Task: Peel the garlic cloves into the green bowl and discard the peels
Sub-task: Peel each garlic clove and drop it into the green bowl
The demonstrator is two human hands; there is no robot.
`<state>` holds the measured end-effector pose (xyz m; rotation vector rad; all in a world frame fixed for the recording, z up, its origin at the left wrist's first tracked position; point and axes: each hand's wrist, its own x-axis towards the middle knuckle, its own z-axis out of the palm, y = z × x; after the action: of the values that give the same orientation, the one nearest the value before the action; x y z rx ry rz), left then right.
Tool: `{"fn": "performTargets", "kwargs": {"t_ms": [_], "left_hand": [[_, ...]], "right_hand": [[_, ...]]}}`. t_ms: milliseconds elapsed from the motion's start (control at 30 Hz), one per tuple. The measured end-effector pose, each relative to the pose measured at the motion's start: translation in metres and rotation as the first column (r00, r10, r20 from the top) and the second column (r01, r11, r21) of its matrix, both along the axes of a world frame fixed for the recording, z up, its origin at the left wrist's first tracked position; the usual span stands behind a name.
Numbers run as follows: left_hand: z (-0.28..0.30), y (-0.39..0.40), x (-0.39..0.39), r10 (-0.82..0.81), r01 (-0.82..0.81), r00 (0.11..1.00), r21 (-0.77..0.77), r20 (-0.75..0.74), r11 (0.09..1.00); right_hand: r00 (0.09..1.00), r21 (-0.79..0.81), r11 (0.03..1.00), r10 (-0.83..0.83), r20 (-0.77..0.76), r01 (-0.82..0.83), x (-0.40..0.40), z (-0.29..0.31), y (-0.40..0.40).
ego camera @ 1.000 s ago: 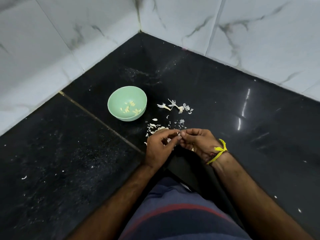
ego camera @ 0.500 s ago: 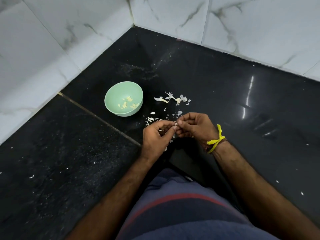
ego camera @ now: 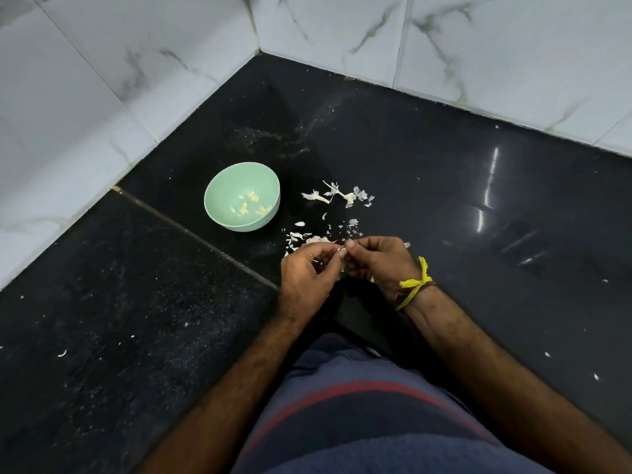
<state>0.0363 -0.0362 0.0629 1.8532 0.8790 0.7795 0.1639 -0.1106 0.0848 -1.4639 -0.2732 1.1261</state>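
Black counter [ego camera: 444, 186], left hand [ego camera: 307, 273] and right hand [ego camera: 379, 261] pinching garlic clove [ego camera: 342, 252], axis hidden

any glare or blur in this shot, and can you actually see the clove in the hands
Head view: bright streaks of glare on the polished black counter at right; wide-angle bending of the wall tile lines. Green bowl and peels look sharp. Left hand and right hand meet, their fingers hiding most of the clove.

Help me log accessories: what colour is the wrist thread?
Yellow thread tied on the right wrist, head view.
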Motion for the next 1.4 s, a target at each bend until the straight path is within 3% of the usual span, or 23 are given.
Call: {"fn": "performTargets", "kwargs": {"t_ms": [267, 467, 567, 667, 767, 867, 933, 1067, 1133, 1200, 1300, 1400], "left_hand": [[0.002, 0.002, -0.005, -0.016, 0.024, 0.998, -0.131, 0.063, 0.991], [0.008, -0.004, -0.002, 0.043, -0.023, 0.995, -0.221, 0.088, 0.975], [0.010, -0.005, 0.001, 0.097, -0.070, 0.992, -0.292, 0.079, 0.954], [0.013, -0.004, 0.002, 0.135, -0.105, 0.988, -0.321, 0.073, 0.941], [0.020, -0.004, 0.003, 0.125, -0.101, 0.990, -0.306, 0.062, 0.947], [0.022, -0.004, 0.003, 0.103, -0.083, 0.993, -0.299, 0.051, 0.951], [0.021, -0.003, 0.003, 0.102, -0.086, 0.994, -0.296, 0.041, 0.951], [0.027, -0.004, 0.002, 0.098, -0.084, 0.995, -0.302, 0.030, 0.949], [0.029, -0.005, 0.002, 0.091, -0.080, 0.996, -0.307, 0.023, 0.948], [0.030, -0.006, 0.002, 0.084, -0.074, 0.996, -0.314, 0.018, 0.947], [0.031, -0.007, 0.003, 0.085, -0.073, 0.996, -0.329, 0.025, 0.942], [0.035, -0.009, 0.004, 0.088, -0.074, 0.996, -0.317, 0.031, 0.945]], "right_hand": [[0.974, 0.050, 0.998, 0.048, -0.222, -0.038, 0.004, 0.003, 0.000], [0.970, 0.085, 0.996, 0.061, -0.236, -0.042, 0.001, 0.004, 0.000], [0.995, 0.172, 0.985, -0.014, -0.102, 0.032, -0.006, 0.005, 0.000], [0.984, 0.220, 0.975, -0.013, 0.179, -0.027, -0.008, 0.007, -0.001], [0.891, 0.177, 0.979, 0.008, 0.454, -0.098, -0.005, 0.007, -0.001], [0.695, 0.151, 0.982, -0.033, 0.718, -0.109, -0.004, 0.005, 0.003], [0.620, 0.154, 0.981, -0.046, 0.783, -0.122, -0.005, 0.004, 0.004], [0.590, 0.215, 0.967, -0.095, 0.802, -0.136, -0.009, 0.005, 0.004], [0.597, 0.223, 0.965, -0.099, 0.796, -0.137, -0.009, 0.003, 0.004], [0.660, 0.219, 0.965, -0.069, 0.748, -0.148, -0.007, 0.001, 0.004], [0.859, 0.273, 0.953, -0.029, 0.511, -0.130, -0.008, -0.003, 0.004], [0.961, 0.329, 0.943, -0.040, 0.274, -0.055, -0.012, -0.006, 0.003]]}}
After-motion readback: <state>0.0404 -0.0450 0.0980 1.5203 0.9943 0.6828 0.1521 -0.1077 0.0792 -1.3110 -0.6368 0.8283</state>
